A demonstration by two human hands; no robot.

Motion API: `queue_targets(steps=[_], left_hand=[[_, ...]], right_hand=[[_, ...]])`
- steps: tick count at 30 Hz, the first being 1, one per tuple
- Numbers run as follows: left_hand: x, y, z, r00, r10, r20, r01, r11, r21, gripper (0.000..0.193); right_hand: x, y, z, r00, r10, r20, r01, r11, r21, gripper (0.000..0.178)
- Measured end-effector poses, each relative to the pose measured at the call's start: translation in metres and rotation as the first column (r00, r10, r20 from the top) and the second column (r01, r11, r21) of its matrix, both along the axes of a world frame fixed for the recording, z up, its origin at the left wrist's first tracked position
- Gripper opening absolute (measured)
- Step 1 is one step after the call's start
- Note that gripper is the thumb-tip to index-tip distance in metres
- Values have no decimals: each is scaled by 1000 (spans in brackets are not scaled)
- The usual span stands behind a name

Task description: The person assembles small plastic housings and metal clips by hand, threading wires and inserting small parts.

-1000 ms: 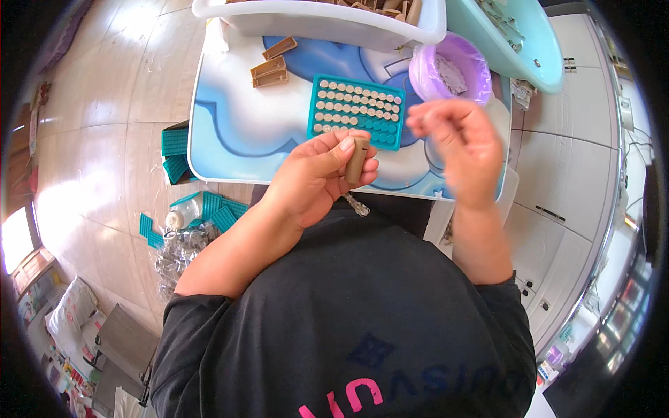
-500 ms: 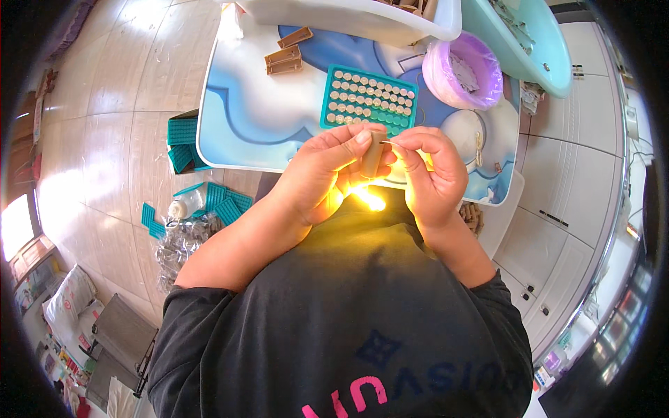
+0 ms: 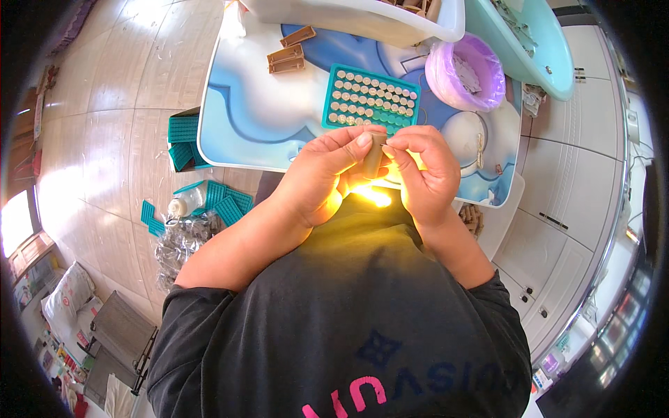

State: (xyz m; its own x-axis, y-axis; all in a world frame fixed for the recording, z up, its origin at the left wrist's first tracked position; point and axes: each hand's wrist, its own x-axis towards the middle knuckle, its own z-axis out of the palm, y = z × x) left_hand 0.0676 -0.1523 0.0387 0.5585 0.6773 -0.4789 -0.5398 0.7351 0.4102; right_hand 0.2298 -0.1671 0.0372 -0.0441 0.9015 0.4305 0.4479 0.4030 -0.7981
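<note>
My left hand [image 3: 322, 169] grips a small tan tube-like casing [image 3: 374, 157] upright between thumb and fingers, above the table's near edge. At the casing's upper right side, my right hand [image 3: 426, 168] has its thumb and forefinger pinched together. Whatever is in that pinch is too small to make out. Strong yellow light [image 3: 373, 195] glows just below both hands. Beyond them lies a teal tray [image 3: 326, 104] with rows of round, pale-topped pieces; its near right part shows bare slots.
The blue-and-white table [image 3: 244, 104] carries brown trough-shaped pieces [image 3: 286, 58], a lined purple bin [image 3: 437, 76] and a white tub [image 3: 348, 19]. At the back right stands a turquoise basin [image 3: 557, 70]. Teal trays [image 3: 226, 206] and a clear plastic bag [image 3: 182, 244] lie on the floor at left.
My right hand has moved slightly left, bringing its pinched fingertips against the casing's side. My left hand keeps its hold, almost unmoved.
</note>
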Motion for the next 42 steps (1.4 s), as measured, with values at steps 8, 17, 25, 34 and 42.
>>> queue_targets(steps=[8,17,25,34,42], left_hand=[[0,1,0,1000,-3,-12,3,1000,1,28],[5,1,1,993,3,-118,3,999,54,27],[8,2,-1,981,22,-191,-13,999,50,27],[5,6,-2,972,101,-212,-97,995,32,19],[4,4,-5,954,170,-246,-150,984,100,19]], right_hand=[[2,4,2,992,22,122,-38,991,131,12],[0,6,-5,990,-19,141,-5,985,173,10],[1,7,-4,991,-5,132,-17,987,162,11],[9,-5,10,966,-79,-245,-34,904,-427,20],[6,-19,13,964,12,-264,-149,849,-507,37]])
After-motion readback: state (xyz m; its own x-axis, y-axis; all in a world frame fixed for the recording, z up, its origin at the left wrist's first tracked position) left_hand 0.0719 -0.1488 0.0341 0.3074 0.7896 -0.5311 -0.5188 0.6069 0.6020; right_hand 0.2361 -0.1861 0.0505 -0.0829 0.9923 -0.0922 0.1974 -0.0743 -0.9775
